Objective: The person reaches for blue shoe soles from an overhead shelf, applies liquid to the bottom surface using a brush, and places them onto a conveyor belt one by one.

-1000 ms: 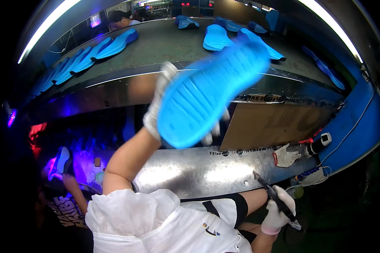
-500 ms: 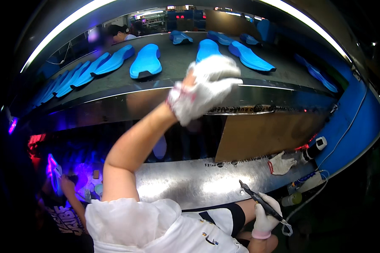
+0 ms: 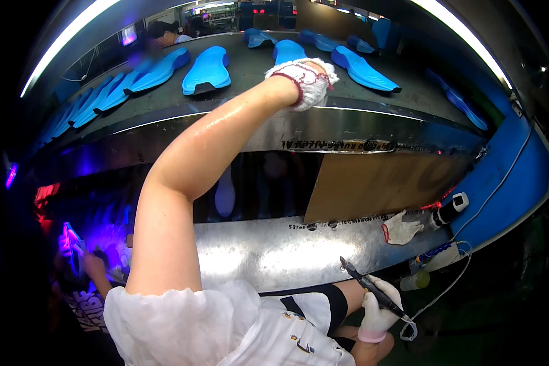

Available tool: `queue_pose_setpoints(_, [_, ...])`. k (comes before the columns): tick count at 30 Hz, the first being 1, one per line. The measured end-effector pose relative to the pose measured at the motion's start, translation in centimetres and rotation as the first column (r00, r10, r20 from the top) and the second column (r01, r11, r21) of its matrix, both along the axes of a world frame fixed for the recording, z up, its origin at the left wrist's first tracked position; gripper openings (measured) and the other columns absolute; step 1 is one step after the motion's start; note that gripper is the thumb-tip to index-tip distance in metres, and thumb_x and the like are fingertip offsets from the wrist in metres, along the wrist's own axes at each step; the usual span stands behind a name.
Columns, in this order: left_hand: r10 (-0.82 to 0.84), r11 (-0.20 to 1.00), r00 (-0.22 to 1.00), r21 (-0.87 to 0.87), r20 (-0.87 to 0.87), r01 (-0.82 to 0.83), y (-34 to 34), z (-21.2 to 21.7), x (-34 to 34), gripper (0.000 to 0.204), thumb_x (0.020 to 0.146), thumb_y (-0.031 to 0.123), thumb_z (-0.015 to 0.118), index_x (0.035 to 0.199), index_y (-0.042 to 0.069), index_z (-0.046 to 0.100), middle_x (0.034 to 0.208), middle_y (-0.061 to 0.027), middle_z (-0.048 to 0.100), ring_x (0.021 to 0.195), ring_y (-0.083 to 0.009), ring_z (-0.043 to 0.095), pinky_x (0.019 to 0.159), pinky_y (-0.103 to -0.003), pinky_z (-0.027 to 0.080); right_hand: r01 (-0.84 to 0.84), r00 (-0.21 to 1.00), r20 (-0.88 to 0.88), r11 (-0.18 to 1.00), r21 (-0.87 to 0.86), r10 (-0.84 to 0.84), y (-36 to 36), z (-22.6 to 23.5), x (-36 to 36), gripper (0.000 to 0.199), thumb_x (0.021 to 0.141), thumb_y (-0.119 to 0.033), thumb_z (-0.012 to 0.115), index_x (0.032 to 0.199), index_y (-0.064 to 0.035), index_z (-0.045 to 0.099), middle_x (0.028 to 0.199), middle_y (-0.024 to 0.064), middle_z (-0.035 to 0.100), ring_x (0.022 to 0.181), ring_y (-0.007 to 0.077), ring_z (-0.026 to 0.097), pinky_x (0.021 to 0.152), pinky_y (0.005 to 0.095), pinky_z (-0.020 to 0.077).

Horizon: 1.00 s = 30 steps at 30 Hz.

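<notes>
The blue shoe sole (image 3: 288, 51) lies flat on the dark conveyor belt (image 3: 238, 79), toe pointing away, right at the fingertips of the left hand (image 3: 304, 79); a second ago that hand held a sole of the same kind high in front of the camera, and half a second ago it was closed over the belt with the sole already down behind it. Now the left arm is stretched farther out across the shiny metal rail (image 3: 323, 131), the gloved hand lying knuckles-up on the belt's near edge; its fingers curl loosely together, holding nothing, though whether they touch the sole cannot be told. More blue soles have come along in the row: one (image 3: 206, 69) to the left of the placed sole, another (image 3: 363, 68) to its right. The right hand (image 3: 378, 308), also gloved, stays low by the person's lap, its fingers wrapped tight around a thin black pen-like tool (image 3: 372, 288) with a cord trailing from it, much as before. A spare white glove (image 3: 401, 229) rests on the steel bench (image 3: 268, 250) below a brown board (image 3: 378, 183), unmoved.
</notes>
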<state>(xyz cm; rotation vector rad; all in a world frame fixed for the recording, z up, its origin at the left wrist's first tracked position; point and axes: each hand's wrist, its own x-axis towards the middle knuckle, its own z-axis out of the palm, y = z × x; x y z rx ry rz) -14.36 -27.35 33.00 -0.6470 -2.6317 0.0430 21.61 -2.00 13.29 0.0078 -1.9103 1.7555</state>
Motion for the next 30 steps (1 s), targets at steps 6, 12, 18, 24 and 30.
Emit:
queue_pose_setpoints(6, [0.136,0.99,0.968,0.066,-0.213,-0.125,0.8,1.6,5.5,0.036,0.089,0.025,0.053,0.118,0.004,0.062,0.129,-0.0218,0.056,0.125,-0.038,0.051,0.104,-0.049,0.042,-0.047,0.997,-0.057,0.997,-0.054,0.044,0.0,-0.5,0.1,0.03,0.07,0.014,0.065,0.099,0.0075,0.063,0.099,0.0229,0.071,0.085,0.0247,0.072,0.074,0.0311,0.0591])
queue_pose_setpoints(12, [-0.393,0.907,0.88,0.043,-0.267,0.419,8.0,1.5,6.5,0.039,0.094,0.046,0.059,0.116,0.017,0.072,0.142,-0.0203,0.048,0.13,-0.0397,0.044,0.109,-0.05,0.039,-0.047,0.998,0.04,0.981,-0.189,0.056,0.7,-0.9,0.5,0.029,0.071,0.011,0.067,0.1,0.0078,0.064,0.098,0.0215,0.071,0.085,0.0247,0.072,0.076,0.0313,0.059])
queue_pose_setpoints(18, [-0.06,0.979,0.995,0.201,0.078,0.043,14.1,2.3,1.4,0.048,0.096,0.037,0.056,0.132,0.006,0.05,0.12,-0.0177,0.063,0.118,-0.0368,0.06,0.093,-0.049,0.049,-0.127,0.992,-0.009,0.985,-0.115,0.127,0.4,-0.7,0.4,0.029,0.071,0.011,0.067,0.1,0.0078,0.064,0.097,0.0209,0.073,0.087,0.0258,0.072,0.082,0.034,0.0586])
queue_pose_setpoints(24, [0.034,0.999,0.999,0.022,0.036,-0.035,11.5,3.7,3.9,0.038,0.09,0.034,0.061,0.117,0.007,0.064,0.119,-0.017,0.065,0.113,-0.0323,0.063,0.093,-0.047,0.05,-0.142,0.99,0.027,0.99,0.006,0.141,0.6,-0.4,0.1,0.028,0.071,0.009,0.067,0.1,0.0091,0.066,0.097,0.0208,0.073,0.087,0.0255,0.072,0.079,0.0331,0.0587])
queue_pose_setpoints(30, [-0.03,0.997,0.793,0.035,-0.609,0.065,2.0,1.1,13.6,0.056,0.082,0.043,0.069,0.126,0.009,0.057,0.132,-0.0198,0.053,0.123,-0.0389,0.047,0.103,-0.055,0.036,-0.145,0.985,0.068,0.972,-0.185,0.16,0.7,-1.2,-0.1,0.029,0.072,0.011,0.063,0.101,0.0091,0.065,0.097,0.0201,0.071,0.081,0.0213,0.07,0.073,0.029,0.0573])
